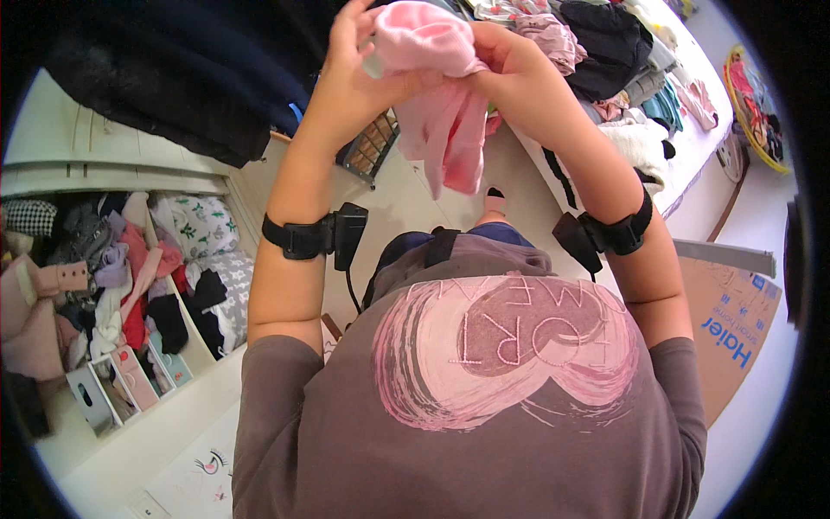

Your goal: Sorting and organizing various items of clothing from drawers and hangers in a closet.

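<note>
As hands (363,86) hold pink cloth (445,121), arms (303,177) extended

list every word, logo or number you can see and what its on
I'm leaving the wording uncopied, only placing it:
Brown cardboard box: large blue lettering, plus smaller markings, partly too small to read.
Grey-brown shirt: pink outlined letters across the printed design, upside down.

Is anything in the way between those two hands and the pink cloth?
No, nothing visible stands between them: the right hand pinches the pink cloth, and the left hand touches it with its thumb.
</note>
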A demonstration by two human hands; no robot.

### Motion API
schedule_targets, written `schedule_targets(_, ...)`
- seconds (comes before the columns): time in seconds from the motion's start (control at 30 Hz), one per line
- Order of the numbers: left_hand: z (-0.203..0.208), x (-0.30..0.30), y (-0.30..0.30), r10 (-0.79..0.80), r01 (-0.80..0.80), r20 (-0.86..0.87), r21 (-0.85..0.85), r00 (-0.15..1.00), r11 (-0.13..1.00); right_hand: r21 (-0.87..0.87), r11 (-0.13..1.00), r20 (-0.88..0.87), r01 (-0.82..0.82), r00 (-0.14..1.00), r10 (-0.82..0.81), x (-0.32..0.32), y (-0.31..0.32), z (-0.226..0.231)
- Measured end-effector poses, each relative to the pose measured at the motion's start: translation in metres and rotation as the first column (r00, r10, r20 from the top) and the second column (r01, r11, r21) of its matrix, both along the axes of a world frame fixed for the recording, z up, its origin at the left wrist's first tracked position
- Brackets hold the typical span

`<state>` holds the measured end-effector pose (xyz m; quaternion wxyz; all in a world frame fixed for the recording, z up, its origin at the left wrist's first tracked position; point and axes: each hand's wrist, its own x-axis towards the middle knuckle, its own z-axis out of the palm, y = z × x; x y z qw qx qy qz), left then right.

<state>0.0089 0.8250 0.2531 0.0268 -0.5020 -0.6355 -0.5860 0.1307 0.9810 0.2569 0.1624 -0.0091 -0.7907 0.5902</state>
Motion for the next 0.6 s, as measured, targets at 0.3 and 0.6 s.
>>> schedule_targets(0.3, 0.044, 0.002, -0.002, -0.206, 0.277, 0.315, -0.202, 0.926, 0.939, 0.133, 0.985, -0.11, 0.109, 0.989, -0.095, 0.033, 0.025, -0.039)
schedule_targets(0.6, 0.051, -0.016, -0.024, 0.135, -0.046, 0.326, -0.266, 0.936, 0.963, -0.07, 0.979, 0.38, -0.191, 0.902, 0.203, 0.107, 0.043, -0.119)
